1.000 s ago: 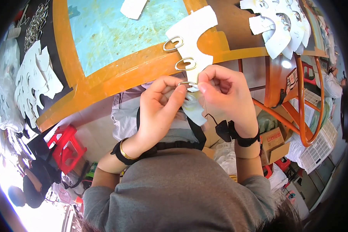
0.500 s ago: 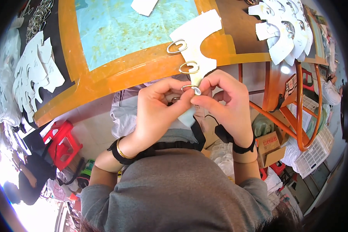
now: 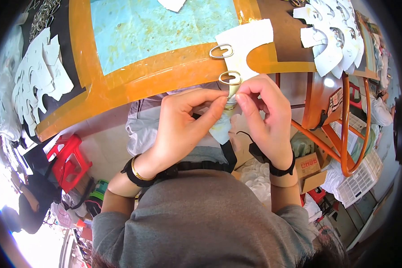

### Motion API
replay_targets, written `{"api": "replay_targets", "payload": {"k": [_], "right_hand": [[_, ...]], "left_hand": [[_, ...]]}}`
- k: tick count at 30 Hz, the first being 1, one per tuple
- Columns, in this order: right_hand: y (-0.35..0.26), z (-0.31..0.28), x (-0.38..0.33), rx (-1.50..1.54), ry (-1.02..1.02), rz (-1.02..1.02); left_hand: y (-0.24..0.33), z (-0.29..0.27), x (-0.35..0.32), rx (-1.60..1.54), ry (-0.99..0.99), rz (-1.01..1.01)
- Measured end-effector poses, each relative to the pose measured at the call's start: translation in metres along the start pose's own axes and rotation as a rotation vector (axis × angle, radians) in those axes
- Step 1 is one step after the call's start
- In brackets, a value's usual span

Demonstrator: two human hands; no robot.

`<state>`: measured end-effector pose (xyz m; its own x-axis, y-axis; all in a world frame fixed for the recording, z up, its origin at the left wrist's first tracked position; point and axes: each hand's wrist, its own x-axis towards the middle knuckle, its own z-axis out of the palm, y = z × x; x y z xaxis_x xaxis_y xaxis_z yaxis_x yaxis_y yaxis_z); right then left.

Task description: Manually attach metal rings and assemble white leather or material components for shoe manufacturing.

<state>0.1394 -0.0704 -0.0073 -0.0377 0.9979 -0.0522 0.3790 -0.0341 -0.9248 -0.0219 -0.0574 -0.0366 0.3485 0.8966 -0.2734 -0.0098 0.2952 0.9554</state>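
Observation:
My left hand (image 3: pixel 183 123) and my right hand (image 3: pixel 263 111) meet just below the table's orange edge, fingertips pinched together on a pale strap end (image 3: pixel 232 90) that runs through an oval metal ring (image 3: pixel 230 78). That ring hangs at the lower tab of a white cut-out piece (image 3: pixel 250 42) lying on the table. A second oval metal ring (image 3: pixel 221 51) sits on the piece's other tab, further up. What lies under my fingertips is mostly hidden.
The table (image 3: pixel 134 82) has an orange border around a light blue centre. Stacks of white cut-out pieces lie at the left (image 3: pixel 35 80) and at the upper right (image 3: pixel 330 35). A red stool (image 3: pixel 69 158), an orange metal frame (image 3: pixel 344 134), cardboard boxes (image 3: pixel 308 172) and a white basket (image 3: pixel 359 181) stand below.
Both hands have stayed together while moving up towards the table edge. My fingertips now pinch right under the lower metal ring.

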Motion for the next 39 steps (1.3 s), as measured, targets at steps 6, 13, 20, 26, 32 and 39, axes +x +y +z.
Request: {"api": "replay_targets", "payload": {"k": [6, 13, 20, 26, 32, 39], "right_hand": [[0.005, 0.003, 0.003, 0.005, -0.015, 0.03], [0.005, 0.004, 0.002, 0.071, -0.005, 0.073], [0.001, 0.003, 0.001, 0.126, -0.011, 0.156], [0.003, 0.005, -0.001, 0.178, -0.009, 0.195], [0.013, 0.007, 0.0, 0.257, -0.011, 0.202], [0.005, -0.009, 0.01, 0.415, -0.085, 0.328]], "left_hand": [[-0.005, -0.002, 0.002, -0.027, -0.033, -0.001], [-0.006, 0.002, -0.003, -0.153, -0.008, -0.047], [-0.005, 0.007, -0.004, -0.248, 0.015, -0.04], [-0.011, 0.013, -0.005, -0.268, 0.078, -0.027], [-0.016, 0.016, -0.003, -0.123, 0.127, 0.065], [-0.004, 0.01, -0.005, -0.473, -0.049, -0.187]]}}
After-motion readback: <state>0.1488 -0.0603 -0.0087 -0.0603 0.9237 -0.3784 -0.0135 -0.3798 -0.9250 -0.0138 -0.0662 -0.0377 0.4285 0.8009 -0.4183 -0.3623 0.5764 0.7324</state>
